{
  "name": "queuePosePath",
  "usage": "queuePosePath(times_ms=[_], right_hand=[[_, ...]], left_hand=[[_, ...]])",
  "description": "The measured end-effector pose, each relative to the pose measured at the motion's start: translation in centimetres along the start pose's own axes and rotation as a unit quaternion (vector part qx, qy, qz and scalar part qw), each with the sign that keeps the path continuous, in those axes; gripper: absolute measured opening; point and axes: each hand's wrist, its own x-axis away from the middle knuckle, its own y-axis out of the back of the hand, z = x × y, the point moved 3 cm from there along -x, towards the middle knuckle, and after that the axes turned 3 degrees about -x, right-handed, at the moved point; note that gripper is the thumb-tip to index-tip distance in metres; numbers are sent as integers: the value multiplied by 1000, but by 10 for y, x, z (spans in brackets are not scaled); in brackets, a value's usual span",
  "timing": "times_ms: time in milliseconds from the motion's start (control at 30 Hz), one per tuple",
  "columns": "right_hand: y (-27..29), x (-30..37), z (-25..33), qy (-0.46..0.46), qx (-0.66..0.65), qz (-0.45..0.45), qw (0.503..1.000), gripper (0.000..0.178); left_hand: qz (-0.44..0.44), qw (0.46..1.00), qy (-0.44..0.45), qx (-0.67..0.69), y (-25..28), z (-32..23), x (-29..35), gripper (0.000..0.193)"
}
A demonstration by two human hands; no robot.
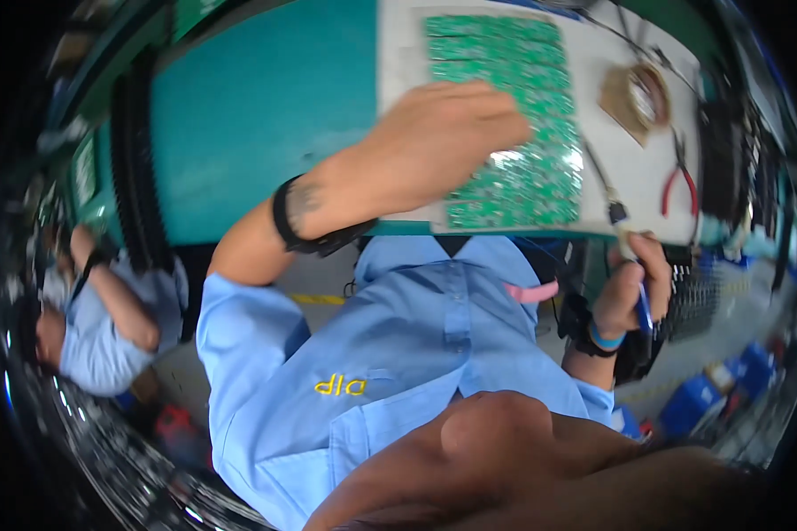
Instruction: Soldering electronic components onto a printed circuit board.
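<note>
Boards point(553, 133), green and laid out in one gridded block, take the far middle of the scene, and here they are on a white sheet point(403, 53) to the right of the teal table point(257, 124)! The left hand point(452, 128) is right over them, crossing from the left above the block's left and middle part, back of the hand up, a bit blurred. Its fingers are drawn together and curled in at the right, and whether they pinch anything, or touch the boards at all, I cannot tell: the hand itself hides that. A black watch point(314, 226) rides on that wrist. Over to the right, nearer the body, the right hand point(624, 301) has its fingers and thumb closed round a slim tool point(618, 212), and it's a firm hold! The tool's thin shaft slants far and left, its end close by the boards' right edge, while a blue length shows on the near side of the grip. A blue band point(606, 339) circles that wrist. Beyond, far right on the sheet, sits the tape point(661, 93), a brown roll, with a scrap of brown card point(620, 106) just beside it on the left. Nearer than the tape lie the pliers point(679, 164), red handles toward the body. And away on the left, well apart from all this, a co-worker point(119, 327) in light blue has one arm raised
</note>
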Motion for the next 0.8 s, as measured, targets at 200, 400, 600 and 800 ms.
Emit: queuePosePath(times_ms=[200,400,600,800], right_hand=[[-3,3,19,64,19,50,997,23],[-3,10,25,19,12,34,999,15],[-11,8,29,-5,-1,60,998,17],[-12,13,26,-12,-26,62,998,16]], left_hand=[[37,996,14,83,0,-5,2,16],[75,990,53,106,-5,-4,3,15],[46,994,-26,91,-9,-1,-1,12],[85,988,-24,124,-11,-2,2,13]])
